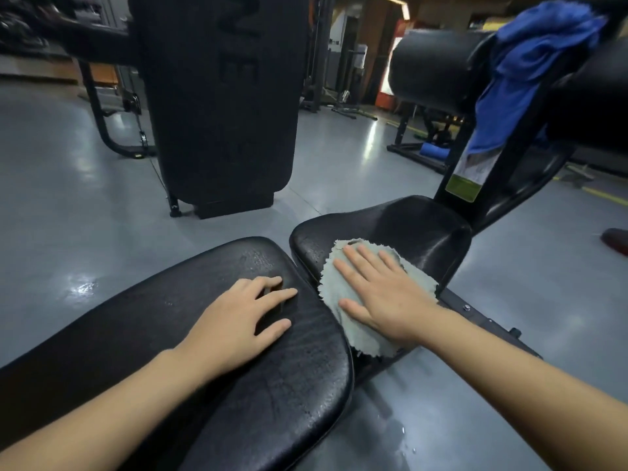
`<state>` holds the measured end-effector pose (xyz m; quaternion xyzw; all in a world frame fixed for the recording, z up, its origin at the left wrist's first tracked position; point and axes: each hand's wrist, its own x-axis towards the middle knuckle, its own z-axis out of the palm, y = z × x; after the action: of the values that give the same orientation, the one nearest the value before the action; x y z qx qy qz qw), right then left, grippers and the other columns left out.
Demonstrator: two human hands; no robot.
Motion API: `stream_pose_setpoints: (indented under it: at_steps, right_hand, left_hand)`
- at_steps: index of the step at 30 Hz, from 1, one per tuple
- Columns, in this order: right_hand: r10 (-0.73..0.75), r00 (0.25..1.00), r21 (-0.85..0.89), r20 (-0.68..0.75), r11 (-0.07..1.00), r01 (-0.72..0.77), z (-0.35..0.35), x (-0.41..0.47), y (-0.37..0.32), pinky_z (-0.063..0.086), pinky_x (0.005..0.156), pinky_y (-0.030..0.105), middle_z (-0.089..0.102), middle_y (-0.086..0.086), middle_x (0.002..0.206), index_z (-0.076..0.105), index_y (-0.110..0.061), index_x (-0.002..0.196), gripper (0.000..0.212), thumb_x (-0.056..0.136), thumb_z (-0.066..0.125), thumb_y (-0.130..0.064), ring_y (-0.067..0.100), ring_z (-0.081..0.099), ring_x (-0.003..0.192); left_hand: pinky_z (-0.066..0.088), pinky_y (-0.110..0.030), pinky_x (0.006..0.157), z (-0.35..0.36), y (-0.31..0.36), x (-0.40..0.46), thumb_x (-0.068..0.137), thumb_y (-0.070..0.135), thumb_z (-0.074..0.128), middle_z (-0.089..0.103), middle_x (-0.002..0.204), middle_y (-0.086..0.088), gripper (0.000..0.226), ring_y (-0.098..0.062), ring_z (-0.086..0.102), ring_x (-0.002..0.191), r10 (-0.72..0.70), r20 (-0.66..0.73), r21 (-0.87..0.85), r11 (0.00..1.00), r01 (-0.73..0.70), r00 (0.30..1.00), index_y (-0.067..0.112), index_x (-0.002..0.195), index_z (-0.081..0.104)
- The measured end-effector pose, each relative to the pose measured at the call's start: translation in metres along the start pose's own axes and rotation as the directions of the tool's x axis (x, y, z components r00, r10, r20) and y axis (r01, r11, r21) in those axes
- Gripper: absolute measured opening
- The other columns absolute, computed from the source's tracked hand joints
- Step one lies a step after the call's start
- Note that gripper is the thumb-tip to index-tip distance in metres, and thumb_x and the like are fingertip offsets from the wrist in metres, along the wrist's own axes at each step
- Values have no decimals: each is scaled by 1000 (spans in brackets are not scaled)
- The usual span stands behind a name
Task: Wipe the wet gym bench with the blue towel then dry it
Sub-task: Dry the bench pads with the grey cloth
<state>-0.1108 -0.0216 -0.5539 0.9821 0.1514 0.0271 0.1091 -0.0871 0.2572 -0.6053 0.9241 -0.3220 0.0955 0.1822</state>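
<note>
The black padded gym bench has a long back pad (pixel 210 368) near me and a smaller seat pad (pixel 418 229) beyond it. My right hand (pixel 384 294) presses flat, fingers straight, on a pale grey-green cloth (pixel 353 331) lying across the gap between the two pads. My left hand (pixel 238 317) rests on the back pad with its fingers spread and slightly bent, holding nothing. The blue towel (pixel 530 62) hangs over the black roller pads and upright frame at the upper right, out of both hands' reach.
A tall black weight-stack machine (pixel 221 96) stands on the grey floor just past the bench. Water glistens on the floor (pixel 404 433) beside the bench at lower right. A red shoe (pixel 616 240) shows at the right edge. More gym frames stand far back.
</note>
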Motion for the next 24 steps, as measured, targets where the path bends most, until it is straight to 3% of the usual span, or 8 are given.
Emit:
stream_pose_setpoints:
  at_steps: [3, 8, 16, 24]
  right_hand:
    - [1, 1000, -20, 23, 1000, 0, -3, 38, -9, -3, 124, 46, -11, 4, 168, -2, -24, 161, 85, 87, -5, -66, 21, -11, 154]
    - [-8, 999, -33, 36, 999, 9, -4, 106, -12, 4, 123, 47, 1, 4, 169, 9, -24, 161, 68, 102, 23, -55, 22, -1, 155]
    - [55, 997, -35, 48, 998, -54, -3, 161, -14, 18, 118, 46, 27, 5, 162, 28, -26, 155, 66, 97, 25, -57, 24, 20, 149]
    - [43, 999, -26, 6, 999, -43, -2, 77, -24, 8, 122, 50, 9, 5, 168, 14, -25, 159, 67, 100, 23, -54, 25, 5, 154]
  left_hand:
    - [42, -29, 100, -2, -5, 7, 87, 72, 29, 41, 143, 22, 59, -7, 42, 124, 22, -13, 6, 1000, -22, 1000, 52, 141, 42]
    - [44, -32, 95, -3, -9, 10, 87, 70, 33, 42, 139, 22, 55, -7, 44, 121, 26, -16, 6, 1000, -26, 1000, 52, 138, 45]
    - [40, -35, 102, -1, -3, 0, 89, 66, 29, 39, 148, 19, 58, -9, 40, 130, -27, -1, 25, 999, 27, 1000, 50, 143, 41]
    - [41, -37, 101, -4, 5, -3, 87, 67, 24, 38, 151, 18, 61, -9, 38, 135, -60, 28, 40, 997, 59, 998, 50, 143, 41]
